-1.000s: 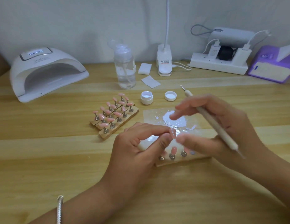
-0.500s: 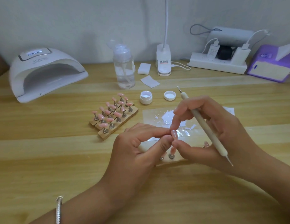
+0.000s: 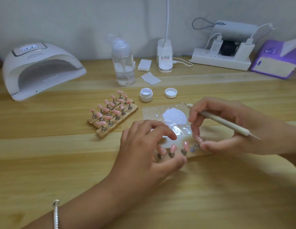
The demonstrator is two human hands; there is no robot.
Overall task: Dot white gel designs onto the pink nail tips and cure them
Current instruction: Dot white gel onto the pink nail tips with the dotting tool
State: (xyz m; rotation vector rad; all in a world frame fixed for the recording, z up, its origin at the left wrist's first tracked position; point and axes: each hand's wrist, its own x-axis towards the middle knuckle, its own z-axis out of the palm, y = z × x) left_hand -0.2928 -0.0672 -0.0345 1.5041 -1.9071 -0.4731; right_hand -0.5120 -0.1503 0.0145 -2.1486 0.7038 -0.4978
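The left hand [image 3: 149, 146] has let go of the dotted tip [image 3: 198, 140], its grip slack over the stand [image 3: 195, 155]. The right hand [image 3: 234, 113], pen [image 3: 226, 123] tucked in, pinches the tip at the stand's 3 o'clock end. This looks like reseating: lower it squarely onto the bare holder [image 3: 196, 145].

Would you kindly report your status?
Left hand loose over holder strip. Right hand grips dotting pen, pinches dotted nail tip. Three pink tips on strip. Nothing blocking.
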